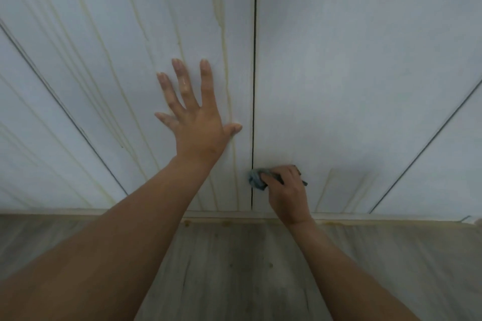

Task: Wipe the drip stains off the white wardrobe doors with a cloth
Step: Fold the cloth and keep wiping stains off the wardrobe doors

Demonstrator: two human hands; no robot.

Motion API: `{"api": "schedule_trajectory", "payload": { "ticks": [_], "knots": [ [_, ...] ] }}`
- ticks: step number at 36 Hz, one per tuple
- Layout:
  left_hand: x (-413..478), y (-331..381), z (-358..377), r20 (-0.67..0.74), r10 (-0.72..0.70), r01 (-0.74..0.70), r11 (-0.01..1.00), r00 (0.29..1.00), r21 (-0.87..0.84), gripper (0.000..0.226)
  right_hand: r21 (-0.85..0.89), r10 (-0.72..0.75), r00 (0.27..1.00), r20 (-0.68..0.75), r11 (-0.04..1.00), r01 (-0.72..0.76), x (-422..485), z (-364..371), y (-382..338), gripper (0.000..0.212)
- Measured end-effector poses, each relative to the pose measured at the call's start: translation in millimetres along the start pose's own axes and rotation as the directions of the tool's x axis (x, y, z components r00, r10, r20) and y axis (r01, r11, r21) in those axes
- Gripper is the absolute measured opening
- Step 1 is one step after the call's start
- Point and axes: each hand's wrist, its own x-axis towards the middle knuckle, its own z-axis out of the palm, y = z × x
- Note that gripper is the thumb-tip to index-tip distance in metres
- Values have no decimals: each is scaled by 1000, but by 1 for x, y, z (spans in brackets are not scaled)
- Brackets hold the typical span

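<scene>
Nearest lies the grey wood-grain floor (234,268). Just above it, the right hand (288,190) grips a bunched blue-grey cloth (257,179), fingers curled round it, pressing it low on the right door (352,60) beside the centre gap (254,60). Higher, the left hand (199,125) rests flat, fingers spread straight, on the left door (104,60), where yellowish drip stains (221,21) run down.

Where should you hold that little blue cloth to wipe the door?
Hold the cloth by its bunched back, coming from the room side with the palm facing the door, as the right hand does. It is a small wad lying against the upright door, so fingers curled over it keep it pinned and pressed; only its left end pokes out.
</scene>
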Motion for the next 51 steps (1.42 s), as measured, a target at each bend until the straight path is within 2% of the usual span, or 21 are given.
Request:
{"api": "schedule_trajectory", "payload": {
  "ticks": [2, 4, 6, 12, 15, 18, 20, 22, 24, 26, 27, 29, 31, 34, 37, 39, 41, 45, 47, 51],
  "knots": [
    [1, 2, 0, -3, 1, -1, 1000, 1000, 4, 140, -1, 2, 989, -151, 1000, -2, 27, -15, -6, 2],
    [1, 1, -1, -4, -7, 7, 1000, 1000, 6, 140, -16, 2, 956, -294, 1000, -7, 53, -29, -9, 5],
    [-1, 0, -2, -6, -11, 11, 1000, 1000, 7, 140, -37, -10, 932, -363, 999, -3, 68, -37, -8, 10],
    [-3, 1, -4, 6, -14, 14, 1000, 1000, 3, 140, -39, -30, 968, -248, 999, 21, 35, -24, 0, 7],
    [-2, 2, -5, 22, -18, 18, 1000, 1000, -7, 141, -44, -1, 998, -61, 999, -2, -10, -9, 14, 3],
    [-2, 2, -5, 23, -19, 20, 1000, 1000, -18, 141, -51, 60, 996, 73, 997, -56, -36, -7, 33, 21],
    [-1, 2, -3, 21, -12, 12, 1000, 1000, -13, 141, -51, 64, 998, -1, 997, -64, -28, -19, 38, 14],
    [-1, 2, -3, 20, -12, 12, 1000, 1000, -4, 141, -57, 61, 985, -160, 996, -71, -3, -35, 38, 7],
    [-1, 2, -4, 22, -9, 9, 1000, 1000, -9, 140, -66, 67, 943, -326, 993, -93, 25, -57, 38, 8],
    [-1, 3, -5, 22, 0, 0, 1000, 1000, -11, 140, -67, 96, 906, -413, 988, -136, 42, -72, 43, 17],
    [-1, 3, -5, 22, 0, 0, 1000, 1000, -9, 140, -71, 99, 898, -428, 987, -143, 46, -75, 46, 21],
    [-1, 3, -6, 23, -5, 5, 1000, 1000, -7, 140, -93, 82, 910, -406, 987, -131, 42, -73, 50, 17],
    [-2, 3, -7, 23, -8, 8, 1000, 1000, -4, 140, -92, 86, 939, -332, 988, -123, 24, -62, 52, 10],
    [-4, 2, -5, 34, 7, -7, 1000, 999, -1, 143, -72, 156, 971, -179, 983, -171, -18, -46, 64, 11],
    [-16, -2, 3, 82, 11, -13, 1000, 997, 18, 148, -71, 237, 967, -91, 967, -244, -47, -46, 77, 14],
    [-24, -4, 9, 102, 20, -24, 999, 995, 44, 151, -75, 272, 950, -154, 955, -286, -42, -59, 83, 15],
    [-26, -3, 13, 100, 20, -25, 998, 995, 51, 153, -72, 269, 918, -292, 951, -301, -21, -76, 83, 13],
    [-26, 3, 19, 83, 1, -3, 1000, 997, 25, 153, -51, 267, 818, -509, 940, -338, 21, -107, 92, 24],
    [-30, 7, 24, 81, -3, 1, 1000, 997, 24, 154, -73, 253, 816, -519, 939, -337, 25, -109, 98, 27],
    [-38, 11, 32, 124, -14, 10, 999, 992, 39, 158, -96, 265, 863, -431, 937, -336, -4, -86, 99, 18]
  ]
}}
